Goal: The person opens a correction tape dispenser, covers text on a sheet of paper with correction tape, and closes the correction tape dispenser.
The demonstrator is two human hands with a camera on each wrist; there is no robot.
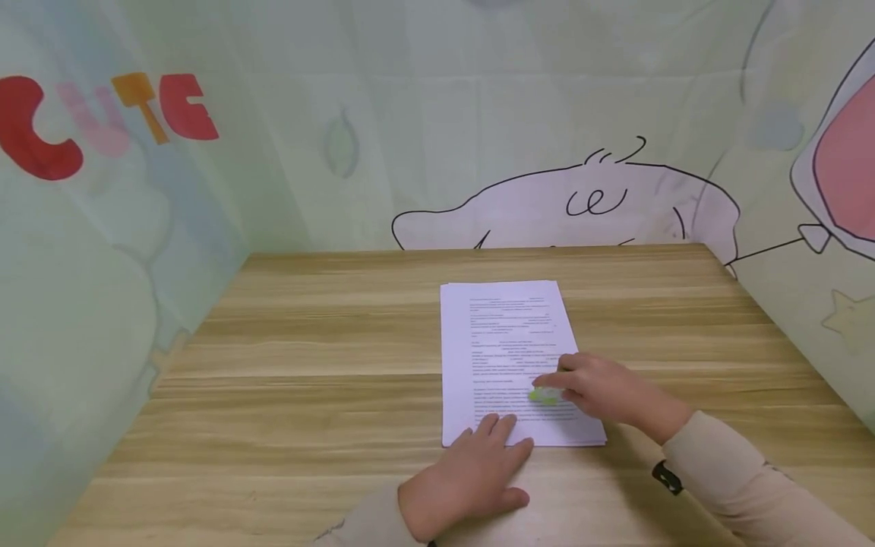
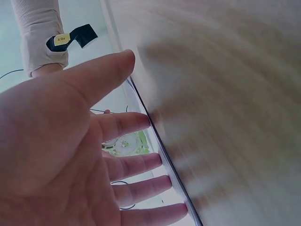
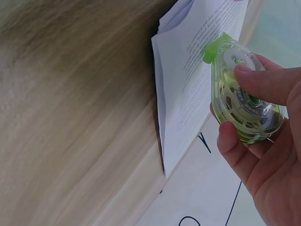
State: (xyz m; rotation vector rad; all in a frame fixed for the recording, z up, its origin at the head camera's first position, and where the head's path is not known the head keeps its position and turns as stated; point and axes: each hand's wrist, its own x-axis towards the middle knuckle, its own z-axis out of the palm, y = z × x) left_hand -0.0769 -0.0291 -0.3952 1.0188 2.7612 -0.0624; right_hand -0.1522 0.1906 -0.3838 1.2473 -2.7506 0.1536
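A stack of printed paper (image 1: 506, 357) lies on the wooden table, its long side running away from me. My right hand (image 1: 608, 387) grips a correction tape dispenser (image 3: 244, 94) with a clear body and a green tip. Thumb and fingers hold it from both sides in the right wrist view, its green tip right at the lines of text. In the head view the dispenser is over the lower right part of the page. My left hand (image 1: 475, 475) rests with spread, straight fingers on the near edge of the stack; its palm shows in the left wrist view.
The wooden table (image 1: 307, 380) reaches back to a cloth backdrop (image 1: 328, 152) with cartoon drawings and the letters CUTE. A black strap (image 1: 667, 477) hangs at the right sleeve. At the stack's corner, sheets are slightly fanned apart in the right wrist view.
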